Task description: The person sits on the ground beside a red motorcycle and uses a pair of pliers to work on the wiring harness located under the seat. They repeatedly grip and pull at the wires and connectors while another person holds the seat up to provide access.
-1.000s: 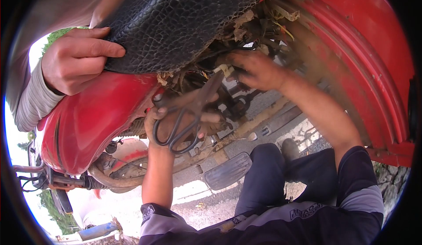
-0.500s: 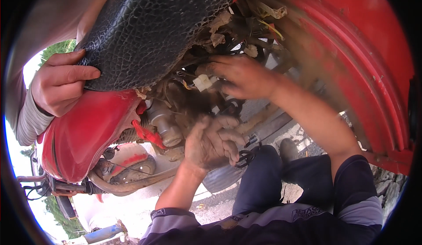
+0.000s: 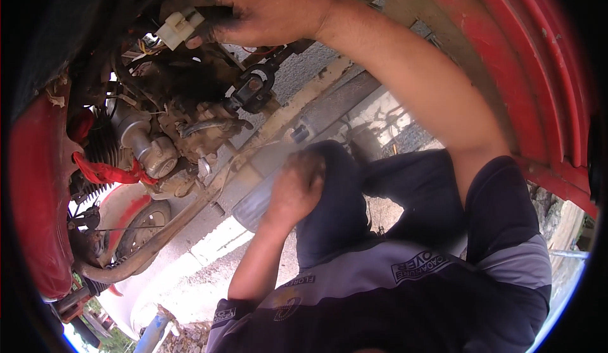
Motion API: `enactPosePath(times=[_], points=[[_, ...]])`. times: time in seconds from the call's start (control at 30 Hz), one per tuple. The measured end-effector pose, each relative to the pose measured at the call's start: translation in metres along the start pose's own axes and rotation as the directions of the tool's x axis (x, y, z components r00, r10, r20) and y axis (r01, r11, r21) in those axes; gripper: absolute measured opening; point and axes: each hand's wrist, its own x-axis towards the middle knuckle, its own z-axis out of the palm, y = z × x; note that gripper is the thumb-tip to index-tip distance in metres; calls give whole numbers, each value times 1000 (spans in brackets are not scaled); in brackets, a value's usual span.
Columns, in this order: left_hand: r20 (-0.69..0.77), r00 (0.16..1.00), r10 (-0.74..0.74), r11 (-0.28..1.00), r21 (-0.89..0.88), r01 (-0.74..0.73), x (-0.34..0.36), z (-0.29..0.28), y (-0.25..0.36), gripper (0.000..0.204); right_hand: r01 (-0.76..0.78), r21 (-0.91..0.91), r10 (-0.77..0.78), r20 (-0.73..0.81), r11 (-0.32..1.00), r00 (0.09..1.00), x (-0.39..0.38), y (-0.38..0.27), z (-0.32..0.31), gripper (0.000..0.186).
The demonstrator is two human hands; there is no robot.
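Observation:
At the upper left, a white plastic wire connector [image 3: 175, 31] sits among dark wiring under the raised seat. My right hand [image 3: 263, 8] reaches over to it from the right, its fingers closed at the connector's edge; part of the grip is in shadow. Lower down, my left hand [image 3: 297, 185] rests by my thigh, slightly blurred. Its fingers are curled, and what they may hold is hidden. Just above that hand shows a small dark cylindrical piece [image 3: 299, 133]. Below the wiring lies the grimy engine with a silver cylindrical part [image 3: 155, 153].
A red tank [image 3: 39, 195] stands at the left, with a red cloth strip [image 3: 111, 171] tied near the engine. A black universal joint [image 3: 253, 90] sits beside the frame rail [image 3: 304, 109]. A red ribbed body panel [image 3: 525, 68] curves along the right.
The view has shifted, so the engine shows more fully and the other person's hand on the seat is out of sight. My left hand has gone from spread to curled.

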Motion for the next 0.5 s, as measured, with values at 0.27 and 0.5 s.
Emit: enactPosePath(times=[0.27,0.5], points=[[253,962,-106,892,452,-21,165,134,-101,32,-39,61,37,28,997,999,0,-6,-9,40],[284,945,-165,881,473,12,190,176,-125,35,-35,13,34,112,999,993,1,-6,-14,48]])
